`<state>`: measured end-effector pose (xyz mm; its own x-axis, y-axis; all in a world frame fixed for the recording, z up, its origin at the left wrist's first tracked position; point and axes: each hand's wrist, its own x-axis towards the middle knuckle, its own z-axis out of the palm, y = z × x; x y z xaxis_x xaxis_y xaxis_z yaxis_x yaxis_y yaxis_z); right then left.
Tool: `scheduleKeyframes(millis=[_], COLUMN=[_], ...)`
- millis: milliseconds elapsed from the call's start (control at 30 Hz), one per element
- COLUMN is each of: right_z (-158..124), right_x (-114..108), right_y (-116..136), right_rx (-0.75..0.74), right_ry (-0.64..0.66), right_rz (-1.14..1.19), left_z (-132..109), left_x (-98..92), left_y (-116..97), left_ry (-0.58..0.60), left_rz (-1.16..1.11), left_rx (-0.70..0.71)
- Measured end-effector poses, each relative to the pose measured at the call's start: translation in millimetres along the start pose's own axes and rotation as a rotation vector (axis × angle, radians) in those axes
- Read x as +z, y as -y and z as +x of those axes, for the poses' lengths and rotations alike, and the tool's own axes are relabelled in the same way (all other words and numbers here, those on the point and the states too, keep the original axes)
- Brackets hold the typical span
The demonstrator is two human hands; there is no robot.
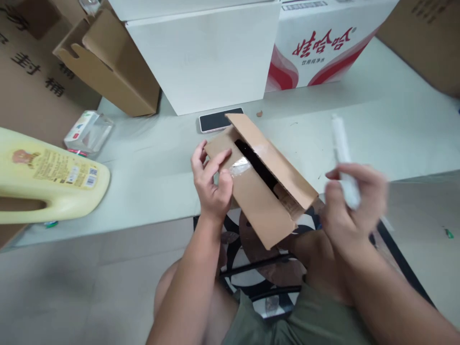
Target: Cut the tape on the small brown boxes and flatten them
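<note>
A small brown cardboard box (pixel 260 203) is tilted at the table's front edge. Its two long top flaps are parted by a dark gap, with a piece of clear tape (pixel 240 166) on the near flap. My left hand (pixel 212 184) grips the box's left end, its thumb and fingers bent around the cardboard. To the right of the box, my right hand (pixel 354 206) is closed around a slim white tool (pixel 340 139) that points up and away. Motion blurs that hand and the tool, so the tool's exact kind is unclear. The box's inside is mostly hidden.
A phone (pixel 217 120) lies behind the box. White cartons (pixel 208 52) and a red-and-white carton (pixel 316 57) line the back. On the left are a yellow jug (pixel 53 177), a clear plastic container (pixel 91 132) and an open brown carton (pixel 118 67).
</note>
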<state>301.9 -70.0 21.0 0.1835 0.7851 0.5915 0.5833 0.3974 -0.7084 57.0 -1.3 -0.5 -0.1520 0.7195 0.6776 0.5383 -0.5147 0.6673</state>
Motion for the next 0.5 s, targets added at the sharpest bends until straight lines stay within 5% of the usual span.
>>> scheduleKeyframes(millis=[233,367,500], right_z=[37,30,25], right_x=[33,42,44], right_y=[-41,-56,-43], right_rx=[0.364,0.438,0.421], right_ry=[0.309,0.344,0.443], right_rz=[-0.308,-0.204,0.051], left_z=[10,12,11], left_x=[-20.5,-26.8,-23.5], left_y=[16,25,26], left_ry=[-0.042,-0.11,-0.15], left_rz=[-0.068,-0.176,-0.223], left_rx=[-0.18,-0.378,-0.653])
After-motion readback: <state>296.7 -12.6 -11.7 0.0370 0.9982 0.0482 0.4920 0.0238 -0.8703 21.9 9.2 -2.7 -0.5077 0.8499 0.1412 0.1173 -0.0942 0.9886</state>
